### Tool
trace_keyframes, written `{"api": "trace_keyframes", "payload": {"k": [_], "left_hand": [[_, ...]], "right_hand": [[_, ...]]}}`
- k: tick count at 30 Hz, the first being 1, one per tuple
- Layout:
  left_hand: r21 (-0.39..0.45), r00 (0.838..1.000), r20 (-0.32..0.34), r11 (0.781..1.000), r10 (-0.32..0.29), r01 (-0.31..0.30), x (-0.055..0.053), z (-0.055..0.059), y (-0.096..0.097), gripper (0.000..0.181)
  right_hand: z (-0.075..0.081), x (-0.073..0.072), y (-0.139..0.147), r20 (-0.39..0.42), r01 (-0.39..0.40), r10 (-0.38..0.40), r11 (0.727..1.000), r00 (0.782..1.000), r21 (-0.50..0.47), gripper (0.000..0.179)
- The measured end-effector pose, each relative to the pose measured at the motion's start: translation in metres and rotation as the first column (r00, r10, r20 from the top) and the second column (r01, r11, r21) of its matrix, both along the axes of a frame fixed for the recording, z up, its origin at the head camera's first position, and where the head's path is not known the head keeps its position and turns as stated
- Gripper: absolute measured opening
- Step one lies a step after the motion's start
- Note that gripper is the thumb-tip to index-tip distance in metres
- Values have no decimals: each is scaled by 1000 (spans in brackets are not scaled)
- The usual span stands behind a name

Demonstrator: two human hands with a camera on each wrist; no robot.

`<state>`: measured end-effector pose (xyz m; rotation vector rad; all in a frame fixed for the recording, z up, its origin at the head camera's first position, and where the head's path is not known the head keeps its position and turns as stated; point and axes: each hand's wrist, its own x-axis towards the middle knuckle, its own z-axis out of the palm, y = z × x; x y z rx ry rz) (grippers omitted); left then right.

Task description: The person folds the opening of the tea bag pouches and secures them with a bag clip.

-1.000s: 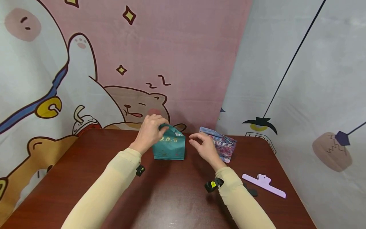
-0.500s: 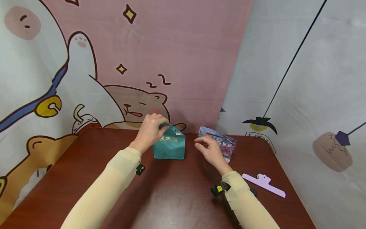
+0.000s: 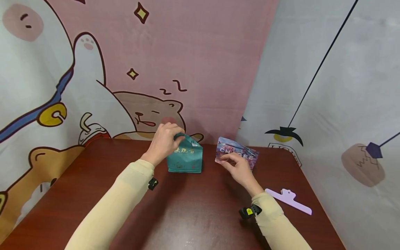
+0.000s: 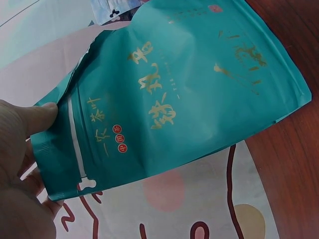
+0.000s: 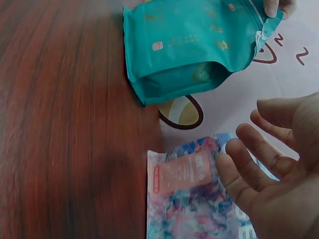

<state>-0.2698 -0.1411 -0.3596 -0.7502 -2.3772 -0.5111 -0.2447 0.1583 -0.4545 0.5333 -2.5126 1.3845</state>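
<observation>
My left hand (image 3: 164,144) pinches the folded top corner of a teal tea bag (image 3: 187,159), which stands on the table. In the left wrist view, the thumb presses on the front of the bag (image 4: 199,89) beside its white tear strip. A patterned pink-and-blue pouch (image 3: 229,144) stands to the right, leaning back. My right hand (image 3: 240,170) overlaps this pouch in the head view. From the right wrist, its fingers look loosely bent with nothing between them, close over the pouch (image 5: 194,214). The teal bag (image 5: 184,40) lies beyond that hand.
A long lilac bag clip (image 3: 289,201) lies on the right side of the brown table (image 3: 187,201). Behind the table's far edge hangs a cartoon-printed cloth (image 3: 193,69). Black straps with small devices (image 3: 250,211) sit on both wrists.
My right hand has moved right, away from the teal bag and over the front of the patterned pouch. The left hand keeps its pinch on the tea bag without moving.
</observation>
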Motion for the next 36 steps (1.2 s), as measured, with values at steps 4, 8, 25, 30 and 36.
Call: {"api": "trace_keyframes", "payload": {"k": [4,8,25,30,36], "left_hand": [[-4,1000,5,1000,2,-2,0,1,0,9],[-1,1000,0,1000,-1,1,0,1,-1,9],[-6,1000,11,1000,7,-7,-1,1,0,10],[-9,1000,12,1000,10,-10,-1,0,0,9],[-8,1000,16,1000,13,-13,-1,0,0,11]], "right_hand": [[-1,2,7,-17,14,-13,1000,1000,20,14],[-3,4,13,-19,26,-25,999,999,47,15],[-7,17,40,8,33,-35,989,999,141,12],[-8,21,46,28,30,-35,986,999,166,12],[-8,26,52,29,27,-33,981,999,190,11]]}}
